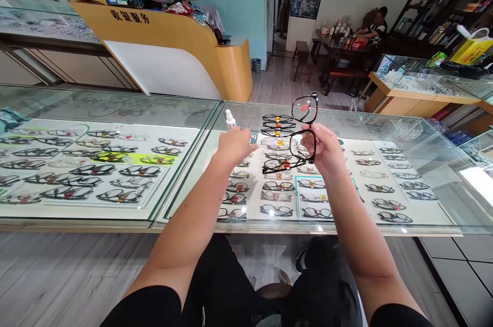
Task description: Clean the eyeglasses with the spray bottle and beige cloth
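Note:
My right hand (325,146) is closed around a black-framed pair of eyeglasses (315,137), held up on edge above the glass display counter (192,162). A red mark shows on its upper lens. My left hand (238,143) is over the countertop with its thumb apart from the fingers; the fingertips are partly hidden. Just beyond it stands a small white spray bottle (230,118), and I cannot tell whether they touch. Beside the thumb lies a small dark card or cloth with lettering (253,137). Between my hands, several dark eyeglasses (278,124) are lined up.
Rows of eyeglasses (131,171) fill the case under the glass. Behind it stands a yellow cashier desk (231,68) with a person behind. Another person (376,29) sits at a dark table (337,42) at the back right. A second display case (423,78) stands at right.

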Motion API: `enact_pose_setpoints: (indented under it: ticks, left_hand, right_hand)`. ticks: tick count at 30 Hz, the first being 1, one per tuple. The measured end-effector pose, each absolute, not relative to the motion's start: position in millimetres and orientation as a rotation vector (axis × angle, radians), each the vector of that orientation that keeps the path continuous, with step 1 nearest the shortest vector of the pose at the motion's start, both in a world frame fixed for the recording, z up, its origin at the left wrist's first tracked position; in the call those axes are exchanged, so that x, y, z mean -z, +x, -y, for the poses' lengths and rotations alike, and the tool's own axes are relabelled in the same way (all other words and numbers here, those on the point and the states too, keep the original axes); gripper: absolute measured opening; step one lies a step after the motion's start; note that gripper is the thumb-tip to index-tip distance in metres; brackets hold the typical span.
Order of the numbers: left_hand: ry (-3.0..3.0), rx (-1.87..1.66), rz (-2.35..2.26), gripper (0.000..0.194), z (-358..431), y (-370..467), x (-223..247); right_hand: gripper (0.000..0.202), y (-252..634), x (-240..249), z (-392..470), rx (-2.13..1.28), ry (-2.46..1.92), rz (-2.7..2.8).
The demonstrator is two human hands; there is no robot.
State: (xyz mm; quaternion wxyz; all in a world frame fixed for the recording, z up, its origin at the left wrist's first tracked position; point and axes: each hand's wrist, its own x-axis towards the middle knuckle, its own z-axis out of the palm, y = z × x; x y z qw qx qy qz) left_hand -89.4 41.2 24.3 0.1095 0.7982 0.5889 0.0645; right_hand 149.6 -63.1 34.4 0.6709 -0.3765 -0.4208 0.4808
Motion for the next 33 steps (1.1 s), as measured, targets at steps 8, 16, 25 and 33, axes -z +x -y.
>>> enact_pose_setpoints:
  ticks: [8, 16, 25, 33]
  left_hand:
    - [2.407, -1.066, -0.686, 0.116, -16.8, -79.7, -51.3]
    - [2.318, -1.066, -0.556, 0.096, -13.3, -74.5, -46.0]
    - [2.142, -1.013, -0.555, 0.088, -10.6, -73.6, -46.2]
    - [2.104, -1.033, -0.7, 0.084, -24.6, -87.8, -51.9]
  right_hand:
    - [0.045, 168.6, -40.2, 65.7, -1.307, -0.955, 1.176]
    - [0.048, 179.5, -35.0, 60.1, -1.563, -0.928, 1.222]
    - [0.047, 176.6, -34.4, 59.4, -1.655, -0.928, 1.085]
    - [0.047, 176.3, -34.0, 56.3, -1.556, -0.903, 1.038]
